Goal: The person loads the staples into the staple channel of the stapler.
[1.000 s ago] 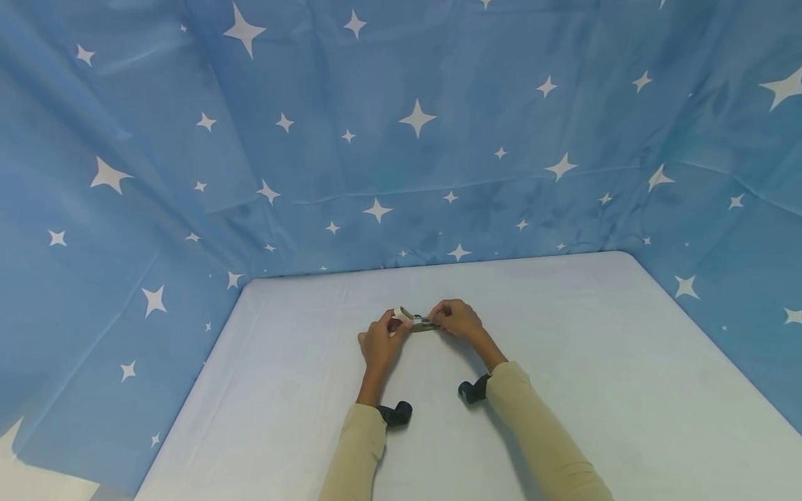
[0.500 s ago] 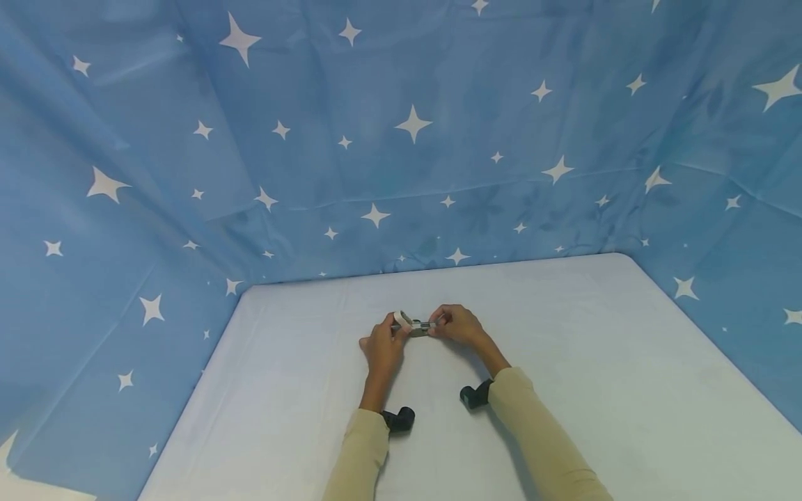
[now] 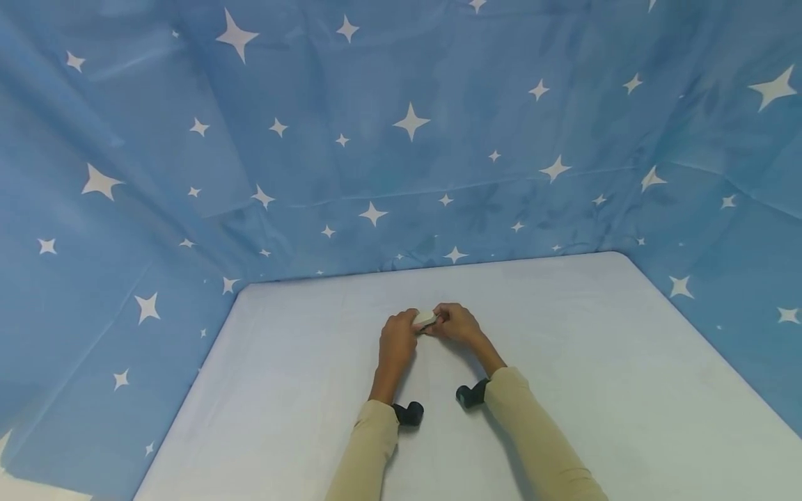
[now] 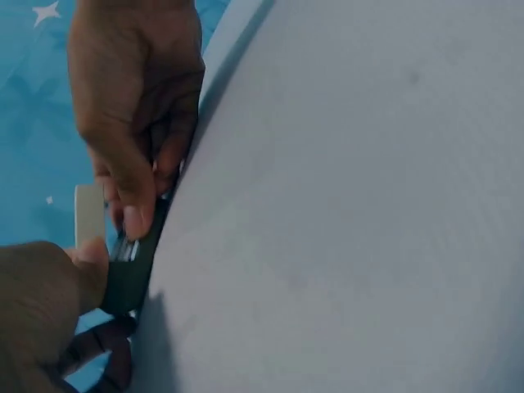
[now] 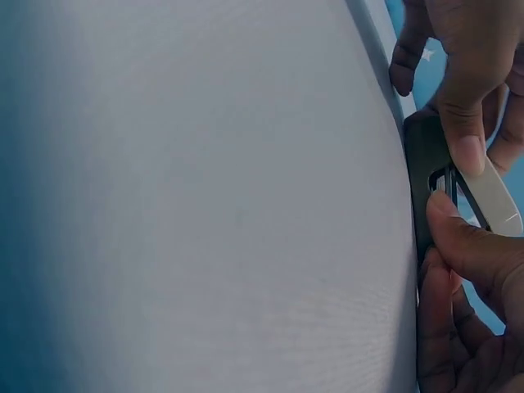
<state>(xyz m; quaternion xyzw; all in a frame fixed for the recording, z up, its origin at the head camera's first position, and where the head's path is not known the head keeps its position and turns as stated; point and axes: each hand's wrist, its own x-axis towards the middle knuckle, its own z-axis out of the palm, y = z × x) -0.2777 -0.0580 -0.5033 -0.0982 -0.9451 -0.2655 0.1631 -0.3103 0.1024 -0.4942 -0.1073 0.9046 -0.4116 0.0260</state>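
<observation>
A small stapler [image 3: 424,319], with a white top cover and a dark base, is held between both hands near the middle of the table. My left hand [image 3: 396,341] grips its left end, the thumb on the white cover [image 5: 501,196]. From the other side my right hand [image 3: 456,323] pinches the dark base [image 5: 418,182], its thumb near the metal rail. The cover stands at an angle to the base, and part of the rail shows in both wrist views. Fingers hide the stapler's ends.
A white table [image 3: 532,313] spreads out on all sides of the hands. Blue cloth with white stars [image 3: 401,174] hangs behind and beside it. Black wrist cameras [image 3: 409,415] are on both forearms.
My left hand has moved right and turned over, swinging the white cover rightward over the metal rail, which now is hidden in the head view. My right hand stays nearly in place.
</observation>
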